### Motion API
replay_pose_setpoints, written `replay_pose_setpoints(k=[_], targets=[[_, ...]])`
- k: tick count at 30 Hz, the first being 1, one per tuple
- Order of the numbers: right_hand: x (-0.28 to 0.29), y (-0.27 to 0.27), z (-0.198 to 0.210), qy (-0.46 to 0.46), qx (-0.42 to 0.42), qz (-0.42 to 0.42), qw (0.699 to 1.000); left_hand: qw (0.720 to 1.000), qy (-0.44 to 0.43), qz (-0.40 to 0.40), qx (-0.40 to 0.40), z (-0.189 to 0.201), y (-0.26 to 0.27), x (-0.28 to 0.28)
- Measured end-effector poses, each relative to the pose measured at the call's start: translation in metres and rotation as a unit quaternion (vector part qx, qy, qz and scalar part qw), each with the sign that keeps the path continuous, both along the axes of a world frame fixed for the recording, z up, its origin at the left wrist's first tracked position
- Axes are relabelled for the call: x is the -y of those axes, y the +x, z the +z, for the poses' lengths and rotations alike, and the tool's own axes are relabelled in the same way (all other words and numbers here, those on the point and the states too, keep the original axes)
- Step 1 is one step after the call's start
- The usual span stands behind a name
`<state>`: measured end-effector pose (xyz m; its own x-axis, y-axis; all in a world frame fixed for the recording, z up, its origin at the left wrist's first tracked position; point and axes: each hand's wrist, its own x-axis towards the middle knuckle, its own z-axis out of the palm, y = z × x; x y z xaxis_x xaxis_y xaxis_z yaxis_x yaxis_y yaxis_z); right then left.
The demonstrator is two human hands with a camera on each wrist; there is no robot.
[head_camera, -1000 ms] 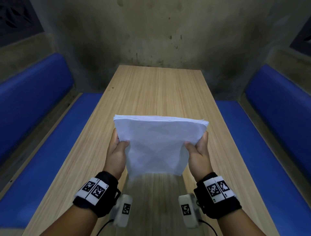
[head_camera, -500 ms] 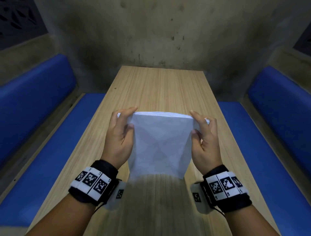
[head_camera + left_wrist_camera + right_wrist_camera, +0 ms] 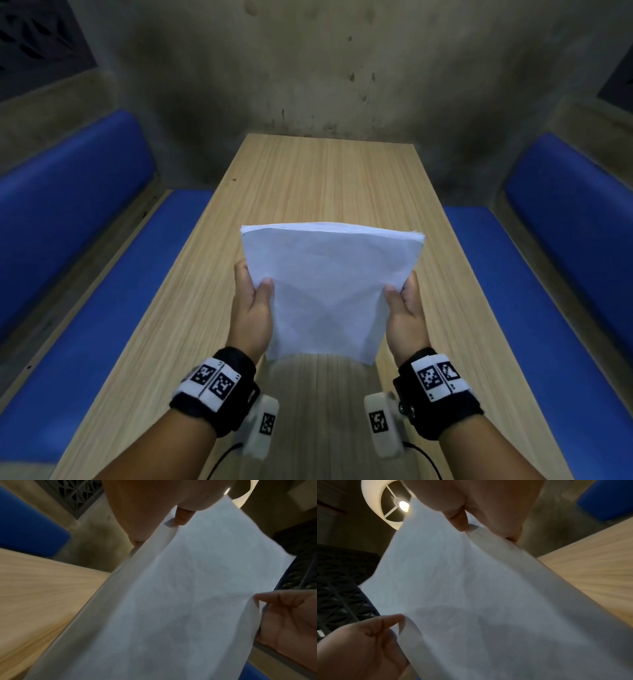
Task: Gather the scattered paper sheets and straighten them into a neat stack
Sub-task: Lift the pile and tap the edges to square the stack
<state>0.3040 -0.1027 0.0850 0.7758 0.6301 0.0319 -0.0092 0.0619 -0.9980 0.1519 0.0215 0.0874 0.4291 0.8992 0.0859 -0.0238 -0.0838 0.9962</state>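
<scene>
A stack of white paper sheets (image 3: 329,287) stands tilted on its near short edge on the wooden table (image 3: 325,181), its top edge nearly even. My left hand (image 3: 251,305) grips the stack's left side, thumb on the front face and fingers behind. My right hand (image 3: 406,308) grips the right side the same way. In the left wrist view the stack (image 3: 171,608) fills the frame, with my left hand (image 3: 154,507) at the top and my right hand (image 3: 288,622) at its far edge. The right wrist view shows the stack (image 3: 479,601) between both hands.
Blue padded benches (image 3: 85,308) (image 3: 548,308) run along both long sides of the table. A stained concrete wall (image 3: 325,68) closes the far end. A lit ceiling lamp (image 3: 402,505) shows in the right wrist view.
Half a second ago both hands were curled over the stack's top corners; now they have slid down to the sides, thumbs in front, and the whole top edge shows again.
</scene>
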Motion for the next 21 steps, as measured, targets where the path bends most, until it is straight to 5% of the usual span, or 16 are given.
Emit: replay_pose_setpoints(k=[10,21], targets=[[0.009,0.000,-0.014,0.016,0.016,0.004,1.000,0.999,0.030,-0.010,-0.015,-0.011,-0.005,0.004],[0.011,-0.005,-0.043,-0.075,0.046,0.012,0.996,0.998,-0.012,-0.036,-0.051,-0.047,-0.012,0.002]])
